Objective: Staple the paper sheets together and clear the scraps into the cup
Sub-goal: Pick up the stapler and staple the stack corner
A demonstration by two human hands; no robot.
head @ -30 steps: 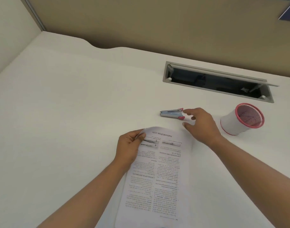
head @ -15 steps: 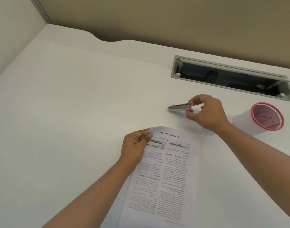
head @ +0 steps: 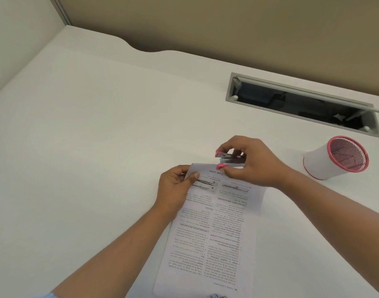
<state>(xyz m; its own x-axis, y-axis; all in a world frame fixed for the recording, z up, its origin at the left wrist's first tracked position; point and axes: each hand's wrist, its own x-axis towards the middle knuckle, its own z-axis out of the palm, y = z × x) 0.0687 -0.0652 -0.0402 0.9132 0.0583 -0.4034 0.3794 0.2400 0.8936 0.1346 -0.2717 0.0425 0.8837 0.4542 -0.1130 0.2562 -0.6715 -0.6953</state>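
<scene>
Printed paper sheets (head: 216, 233) lie on the white desk, text upside down to me. My left hand (head: 175, 190) pinches their far left corner, thumb on top. My right hand (head: 251, 164) holds a small silver stapler with pink tips (head: 229, 160) just above the sheets' far edge, its jaws pointing left towards the held corner. A white cup with a pink mesh inside and pink rim (head: 335, 160) stands to the right, tilted in this wide view. No scraps are clearly visible; a small dark object (head: 218, 295) shows at the bottom edge.
A grey cable slot (head: 302, 104) with its lid up is sunk into the desk at the back right. A beige partition wall (head: 205, 24) runs along the desk's far edge. Bare desk surface (head: 87, 136) spreads to the left.
My right hand picked the stapler up off the desk and brought it towards me to the sheets' far edge. My left hand kept its hold on the corner.
</scene>
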